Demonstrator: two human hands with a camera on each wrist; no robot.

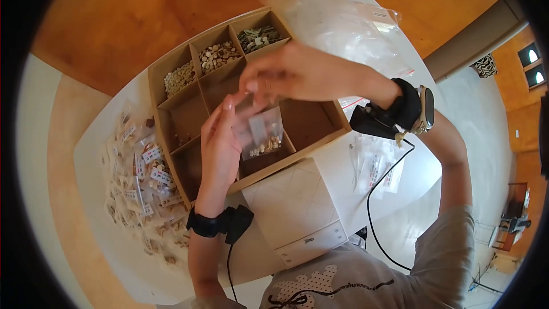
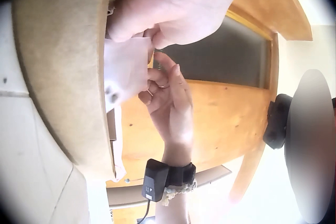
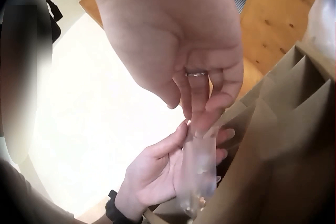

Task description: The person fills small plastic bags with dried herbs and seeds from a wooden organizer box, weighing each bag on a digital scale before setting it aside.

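Note:
A small clear plastic bag (image 1: 264, 133) with pale beige pieces at its bottom hangs over the divided cardboard box (image 1: 317, 151). My left hand (image 1: 217, 143) pinches its upper edge between thumb and fingers, with the thumb upright in the head view. In the right wrist view the bag (image 3: 197, 169) lies in front of the left palm (image 3: 157, 174). My right hand (image 1: 309, 71) reaches over from the right, its loosely bent fingers right at the bag's top. Its thumb stands apart from these fingers in the left wrist view, where a ring shows on the right hand (image 2: 170, 103).
Far compartments hold round beige slices (image 1: 180, 78), pale tan pieces (image 1: 219, 57) and greenish flakes (image 1: 258, 39). Many filled labelled bags (image 1: 143, 183) are heaped at left. Large clear plastic bags (image 1: 354, 31) lie behind at right, with labelled bags (image 1: 377, 166) nearer. A white box (image 1: 297, 212) stands in front.

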